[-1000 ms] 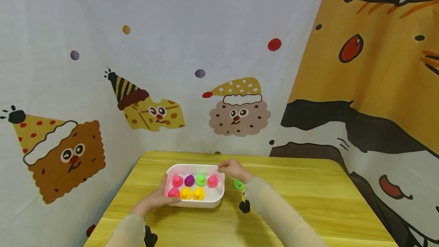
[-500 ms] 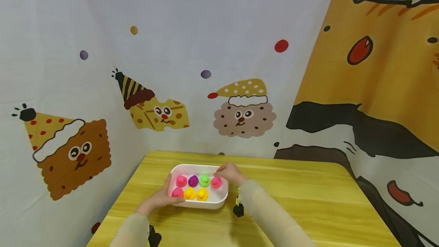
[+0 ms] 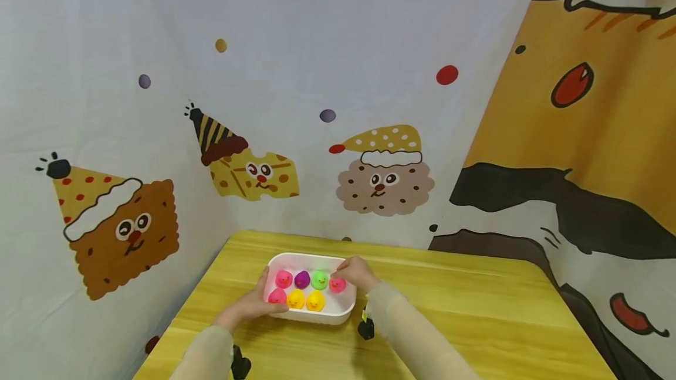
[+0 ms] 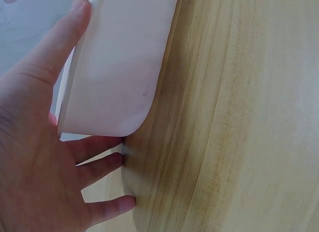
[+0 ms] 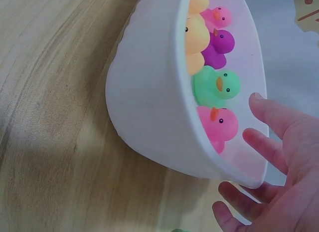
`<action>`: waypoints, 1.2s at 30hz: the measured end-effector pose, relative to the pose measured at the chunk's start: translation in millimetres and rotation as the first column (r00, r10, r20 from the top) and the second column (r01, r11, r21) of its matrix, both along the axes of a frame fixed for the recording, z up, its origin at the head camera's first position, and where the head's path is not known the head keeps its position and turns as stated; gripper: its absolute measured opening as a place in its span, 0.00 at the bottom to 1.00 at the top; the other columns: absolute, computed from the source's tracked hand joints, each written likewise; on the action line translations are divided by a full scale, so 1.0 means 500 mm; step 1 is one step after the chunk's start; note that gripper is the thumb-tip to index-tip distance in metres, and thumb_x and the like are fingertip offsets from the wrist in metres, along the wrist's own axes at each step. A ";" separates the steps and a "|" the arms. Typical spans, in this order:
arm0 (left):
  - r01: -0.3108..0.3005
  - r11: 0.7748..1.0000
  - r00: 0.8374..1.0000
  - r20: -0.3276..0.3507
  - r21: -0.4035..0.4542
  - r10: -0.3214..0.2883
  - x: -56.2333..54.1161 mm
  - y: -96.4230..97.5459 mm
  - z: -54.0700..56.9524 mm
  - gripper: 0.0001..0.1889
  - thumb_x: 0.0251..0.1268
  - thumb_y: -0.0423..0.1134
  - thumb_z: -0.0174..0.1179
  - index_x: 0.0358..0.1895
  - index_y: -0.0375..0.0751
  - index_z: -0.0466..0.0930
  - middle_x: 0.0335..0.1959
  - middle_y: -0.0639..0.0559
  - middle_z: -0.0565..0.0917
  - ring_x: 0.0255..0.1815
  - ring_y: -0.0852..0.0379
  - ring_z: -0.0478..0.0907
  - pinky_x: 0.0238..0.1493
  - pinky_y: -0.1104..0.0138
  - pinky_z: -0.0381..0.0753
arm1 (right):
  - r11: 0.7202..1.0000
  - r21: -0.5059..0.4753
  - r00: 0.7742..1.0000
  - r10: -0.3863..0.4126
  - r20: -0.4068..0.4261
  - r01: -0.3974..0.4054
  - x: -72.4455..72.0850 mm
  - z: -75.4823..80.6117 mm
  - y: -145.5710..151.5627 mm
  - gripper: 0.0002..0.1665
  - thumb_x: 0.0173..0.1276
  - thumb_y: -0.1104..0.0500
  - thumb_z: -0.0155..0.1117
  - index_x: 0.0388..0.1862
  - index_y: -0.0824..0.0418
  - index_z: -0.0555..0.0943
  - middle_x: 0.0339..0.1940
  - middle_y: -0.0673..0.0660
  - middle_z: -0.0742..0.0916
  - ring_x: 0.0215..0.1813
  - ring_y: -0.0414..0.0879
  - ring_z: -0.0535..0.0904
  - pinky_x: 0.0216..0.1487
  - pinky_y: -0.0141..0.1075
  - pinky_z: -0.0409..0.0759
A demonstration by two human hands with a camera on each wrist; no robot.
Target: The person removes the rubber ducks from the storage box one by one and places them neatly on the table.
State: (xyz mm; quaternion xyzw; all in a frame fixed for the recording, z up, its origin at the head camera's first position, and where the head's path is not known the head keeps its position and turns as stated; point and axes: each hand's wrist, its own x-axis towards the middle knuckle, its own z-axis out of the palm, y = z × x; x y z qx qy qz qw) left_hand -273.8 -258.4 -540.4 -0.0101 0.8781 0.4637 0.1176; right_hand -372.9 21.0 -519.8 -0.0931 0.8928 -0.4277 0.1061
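Observation:
A white plastic basin (image 3: 324, 318) stands on the table and holds rubber ducks in two rows. The back row has a pink duck (image 3: 283, 279), a purple duck (image 3: 302, 280), a green duck (image 3: 320, 280) and a second pink duck (image 3: 337, 286). In front are another pink duck (image 3: 277, 297) and two yellow ducks (image 3: 315, 301). My left hand (image 3: 247, 308) grips the basin's near left corner, thumb along the front rim, fingers round the side. My right hand (image 5: 294, 167) straddles the right rim: two digits reach inside near the pink duck, the others stay outside, pinching nothing.
A sliver of something green (image 5: 179, 230) shows at the bottom of the right wrist view. The wooden table (image 3: 449, 304) meets a cartoon-printed cloth (image 3: 296, 28) behind. Black wrist devices (image 3: 366, 327) hang by both sleeves.
My right hand has moved from the basin's back right rim to just above the right pink duck. The green duck outside the basin is hidden now. The head view has turned slightly left.

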 end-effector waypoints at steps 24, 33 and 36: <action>-0.010 1.000 1.000 0.007 0.010 0.010 -0.004 0.002 0.002 0.67 0.48 0.52 0.74 0.77 0.40 0.27 0.74 0.28 0.49 0.67 0.29 0.59 0.65 0.34 0.56 | 0.997 0.070 1.000 -0.020 -0.016 0.021 0.001 -0.032 -0.005 0.16 0.52 0.53 0.79 0.33 0.61 0.84 0.29 0.51 0.84 0.33 0.46 0.77 0.38 0.41 0.78; -0.008 1.000 1.000 0.011 0.019 0.008 -0.002 0.002 0.003 0.66 0.49 0.52 0.74 0.77 0.40 0.27 0.75 0.27 0.47 0.68 0.29 0.57 0.65 0.35 0.54 | 0.996 0.087 1.000 -0.024 -0.010 0.025 0.004 -0.036 -0.004 0.16 0.53 0.52 0.78 0.34 0.61 0.84 0.30 0.51 0.84 0.33 0.47 0.77 0.38 0.41 0.78; -0.005 1.000 1.000 0.008 0.028 0.005 -0.003 0.003 0.002 0.66 0.50 0.51 0.74 0.77 0.39 0.26 0.75 0.27 0.46 0.68 0.29 0.56 0.65 0.34 0.53 | 0.995 0.097 0.999 -0.028 -0.015 0.030 0.003 -0.042 -0.005 0.17 0.52 0.52 0.78 0.34 0.61 0.84 0.30 0.51 0.84 0.33 0.47 0.77 0.38 0.41 0.78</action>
